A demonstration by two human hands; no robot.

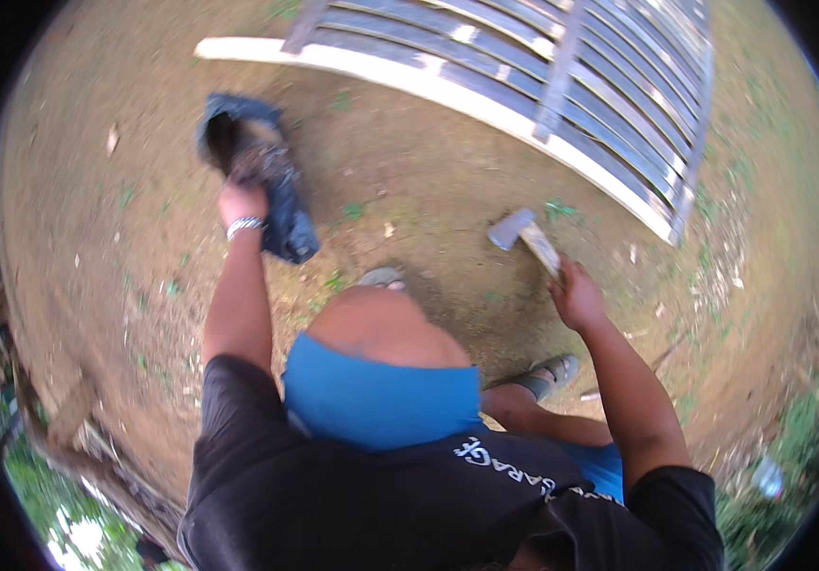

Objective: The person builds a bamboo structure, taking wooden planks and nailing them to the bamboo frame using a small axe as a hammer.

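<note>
My right hand [578,297] is closed around the wooden handle of a hatchet [541,249]. Its grey metal head points up and to the left, above the bare dirt. Over on the left, my left hand [243,202] grips a dark blue-black bag [288,224] near its gaping mouth. Something greyish brown shows inside the bag, too blurred to name. The fingertips of this hand are partly hidden against the bag. A silver bracelet [245,226] circles the left wrist.
A slatted wooden panel [552,90] with a pale front rail [409,78] lies ahead to the right. My sandalled feet, one sandal [554,376] plainly visible, are on the dirt ground [419,200]. Branches [96,466] lie at the lower left, and grass [799,457] grows at the right.
</note>
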